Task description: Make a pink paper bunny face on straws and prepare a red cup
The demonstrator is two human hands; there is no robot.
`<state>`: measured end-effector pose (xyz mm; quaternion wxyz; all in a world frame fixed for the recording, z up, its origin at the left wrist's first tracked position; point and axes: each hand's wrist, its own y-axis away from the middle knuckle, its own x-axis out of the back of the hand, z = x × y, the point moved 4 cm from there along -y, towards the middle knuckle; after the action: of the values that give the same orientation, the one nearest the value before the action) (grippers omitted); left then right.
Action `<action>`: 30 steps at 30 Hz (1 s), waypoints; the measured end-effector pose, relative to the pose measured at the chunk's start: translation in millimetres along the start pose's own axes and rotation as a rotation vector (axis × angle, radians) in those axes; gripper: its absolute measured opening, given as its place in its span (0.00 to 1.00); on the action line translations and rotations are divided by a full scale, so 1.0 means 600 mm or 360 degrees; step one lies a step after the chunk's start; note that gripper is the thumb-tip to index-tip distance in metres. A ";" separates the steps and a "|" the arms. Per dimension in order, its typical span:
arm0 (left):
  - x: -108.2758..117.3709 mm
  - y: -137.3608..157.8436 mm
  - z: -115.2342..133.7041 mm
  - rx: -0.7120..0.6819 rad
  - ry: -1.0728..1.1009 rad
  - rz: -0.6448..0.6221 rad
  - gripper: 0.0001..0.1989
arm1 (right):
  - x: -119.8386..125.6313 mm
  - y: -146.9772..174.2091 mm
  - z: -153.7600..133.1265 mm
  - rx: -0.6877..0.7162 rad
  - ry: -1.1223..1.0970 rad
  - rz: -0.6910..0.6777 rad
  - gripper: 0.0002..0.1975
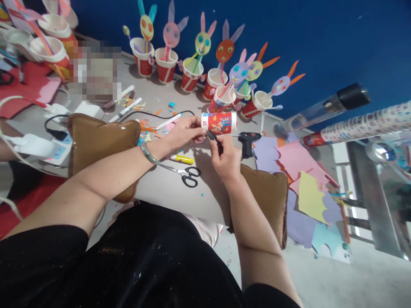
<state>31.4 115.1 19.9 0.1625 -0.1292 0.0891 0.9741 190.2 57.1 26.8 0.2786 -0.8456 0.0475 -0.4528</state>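
Note:
A red-and-white paper cup with printed figures lies on its side in front of me. My left hand is at its left end, thumb and fingers pinched together around something small that I cannot make out. Closed just below the cup, my right hand grips a black-handled tool; its tip points toward the left fingertips, and its exact kind is hidden by the fingers. Below the hands lie black-handled scissors and a yellow tube. A black glue gun rests right of the right hand.
Several cups with paper rabbit faces line the blue wall. Brown cushions flank my forearms. Coloured paper sheets and a long cup stack are at right. White pens, scraps, a cable and a power strip lie leftward.

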 end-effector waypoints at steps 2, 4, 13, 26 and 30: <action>-0.001 0.001 -0.001 -0.0008 -0.0045 -0.0012 0.08 | 0.000 0.000 0.000 0.0017 0.0049 0.0001 0.15; -0.001 0.001 -0.002 -0.0002 -0.0078 -0.0011 0.08 | 0.001 0.000 0.000 0.0028 0.0089 -0.0015 0.16; 0.002 -0.004 -0.005 -0.0011 -0.0083 -0.0043 0.07 | 0.005 -0.002 0.002 0.0073 0.0067 -0.0045 0.16; 0.003 -0.008 -0.015 0.0000 0.0053 -0.0200 0.13 | 0.025 -0.009 0.000 -0.0046 -0.0080 -0.0131 0.14; 0.000 -0.007 -0.017 0.0040 0.0146 -0.0203 0.14 | 0.030 -0.011 0.001 -0.0048 -0.0097 -0.0126 0.13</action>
<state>35.2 116.8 9.8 0.2217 -0.1771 0.1002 0.9537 200.0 56.9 43.3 0.2491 -0.8643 0.0123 -0.4367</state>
